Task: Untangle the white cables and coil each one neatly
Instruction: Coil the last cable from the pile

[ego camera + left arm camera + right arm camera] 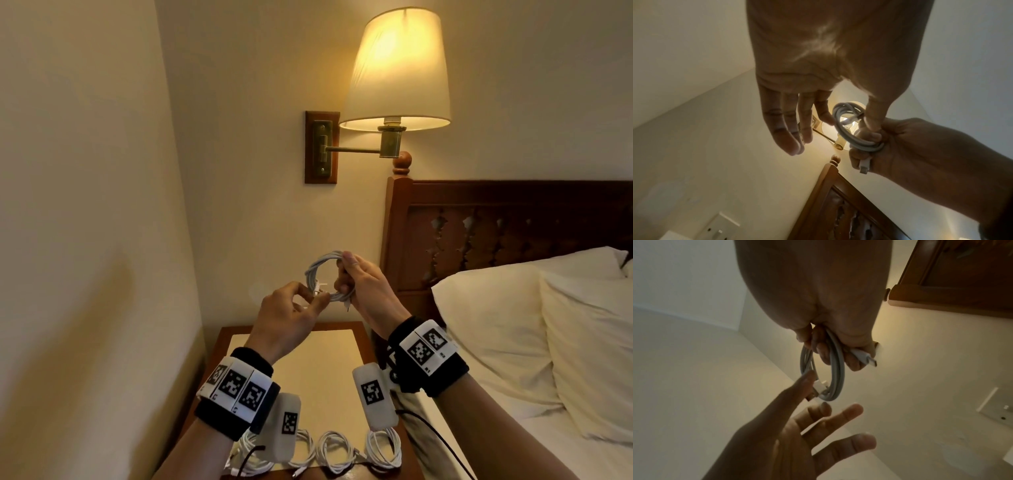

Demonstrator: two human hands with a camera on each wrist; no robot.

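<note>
R grip [363, 287] round cable coil [310, 270], L grip [291, 315] touching.

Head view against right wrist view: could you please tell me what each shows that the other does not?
Only the head view shows the lit lamp and coiled cables on the nightstand. Only the right wrist view shows a wall socket plate and the palm of the left hand. Both show the right hand gripping the held coil, the left hand touching it.
</note>
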